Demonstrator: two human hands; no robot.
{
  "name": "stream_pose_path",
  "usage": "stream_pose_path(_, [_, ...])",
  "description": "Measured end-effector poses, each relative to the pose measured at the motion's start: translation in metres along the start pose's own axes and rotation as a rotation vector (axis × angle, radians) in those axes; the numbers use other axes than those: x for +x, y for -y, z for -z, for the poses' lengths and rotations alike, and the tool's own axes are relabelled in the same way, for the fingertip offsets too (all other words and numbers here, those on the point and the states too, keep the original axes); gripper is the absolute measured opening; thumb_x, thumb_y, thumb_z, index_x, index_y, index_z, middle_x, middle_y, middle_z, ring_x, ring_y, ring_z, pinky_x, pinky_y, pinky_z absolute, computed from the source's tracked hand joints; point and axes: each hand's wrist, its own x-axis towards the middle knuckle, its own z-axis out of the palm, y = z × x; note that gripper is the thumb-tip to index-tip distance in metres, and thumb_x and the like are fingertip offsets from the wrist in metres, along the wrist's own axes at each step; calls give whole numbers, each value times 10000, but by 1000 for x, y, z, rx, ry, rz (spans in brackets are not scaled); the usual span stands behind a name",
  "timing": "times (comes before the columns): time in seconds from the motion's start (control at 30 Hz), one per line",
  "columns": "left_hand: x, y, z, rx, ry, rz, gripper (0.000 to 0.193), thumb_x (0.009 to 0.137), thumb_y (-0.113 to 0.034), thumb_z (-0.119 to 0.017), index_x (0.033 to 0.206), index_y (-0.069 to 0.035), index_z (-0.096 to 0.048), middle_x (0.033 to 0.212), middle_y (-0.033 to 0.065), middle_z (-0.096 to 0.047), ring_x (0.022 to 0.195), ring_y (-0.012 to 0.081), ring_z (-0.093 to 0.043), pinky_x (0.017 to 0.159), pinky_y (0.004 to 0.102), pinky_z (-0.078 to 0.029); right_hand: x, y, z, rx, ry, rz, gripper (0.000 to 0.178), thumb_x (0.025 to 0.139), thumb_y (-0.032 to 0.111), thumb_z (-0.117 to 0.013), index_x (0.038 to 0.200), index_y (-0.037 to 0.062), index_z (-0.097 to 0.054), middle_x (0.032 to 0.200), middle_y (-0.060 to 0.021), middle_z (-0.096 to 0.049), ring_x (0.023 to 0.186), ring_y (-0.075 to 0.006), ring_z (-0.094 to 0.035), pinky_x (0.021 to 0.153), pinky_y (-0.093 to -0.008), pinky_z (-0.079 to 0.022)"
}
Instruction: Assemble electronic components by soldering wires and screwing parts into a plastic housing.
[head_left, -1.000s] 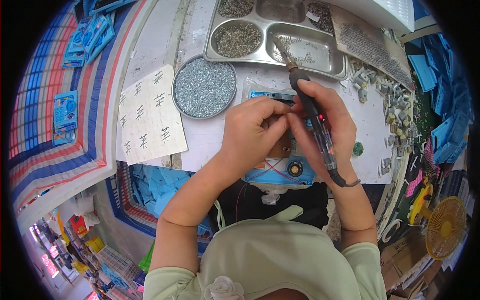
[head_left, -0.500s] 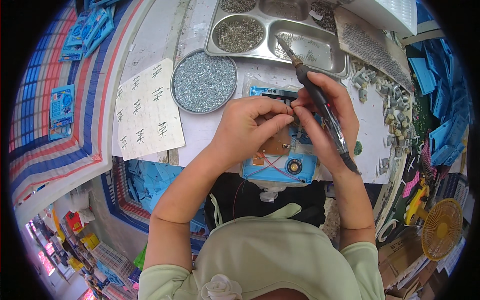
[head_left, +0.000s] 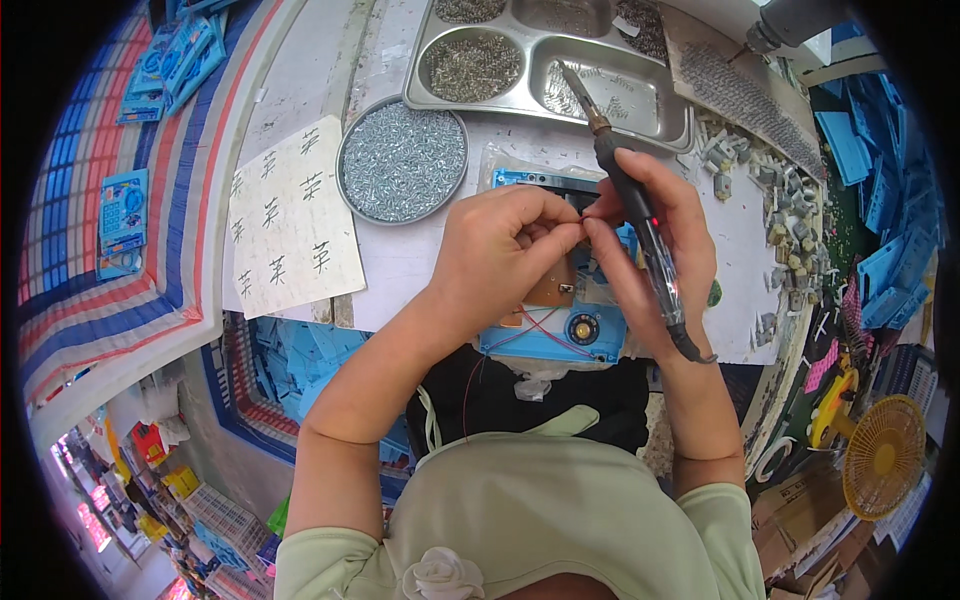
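Observation:
My right hand holds a soldering iron with a black grip and a metal tip pointing up and away. Its thumb meets the fingertips of my left hand, which is closed in a pinch. Whatever sits between the fingertips is too small to make out. Beneath both hands lies an open blue plastic casing, partly hidden by them. A brown circuit board lies in it, near a round black speaker. Thin red wires run across the near part of the casing.
Beyond the hands stand a round dish of small metal screws and a steel compartment tray with springs. Loose metal parts lie at the right. A paper sheet lies left. A dark power tool shows at the upper right.
The dark power tool has come into view at the upper right. My hands stay together over the casing, and the view has shifted slightly.

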Motion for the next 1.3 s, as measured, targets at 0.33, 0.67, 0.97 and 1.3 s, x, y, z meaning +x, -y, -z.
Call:
stream_pose_path(0.33, [-2,-1,7,4,79,34,113,879,-71,-751,954,12,-739,850,78,-706,708,117,-660,653,257,-522,-1,3,-4,97,13,-51,507,835,-90,-693,1311,61,-601,1054,-82,-640,911,-151,-673,825,-279,-540])
stream_pose_path(0.67, [0,-3,7,-210,74,212,117,913,-83,-728,964,21,-712,869,69,-691,774,88,-644,695,238,-506,0,-6,-4,21,-24,5,531,805,-104,-724,1297,61,-610,1027,-75,-628,869,-145,-660,786,-271,-542])
stream_pose_path(0.97, [-2,0,2,283,7,-155,107,788,-76,-739,829,-6,-668,950,98,-522,795,183,-570,675,290,-499,-15,-4,29,-105,-8,204,480,785,-50,-796,1226,19,-619,931,-87,-636,809,-192,-626,725,-283,-492])
stream_pose_path(1.3, [-2,3,-5,317,-18,-124,90,769,-26,-710,762,12,-629,899,77,-511,694,146,-587,610,275,-521,-46,6,66,-165,117,221,296,796,60,-805,1000,27,-593,714,-66,-599,543,-173,-508,493,-297,-368])
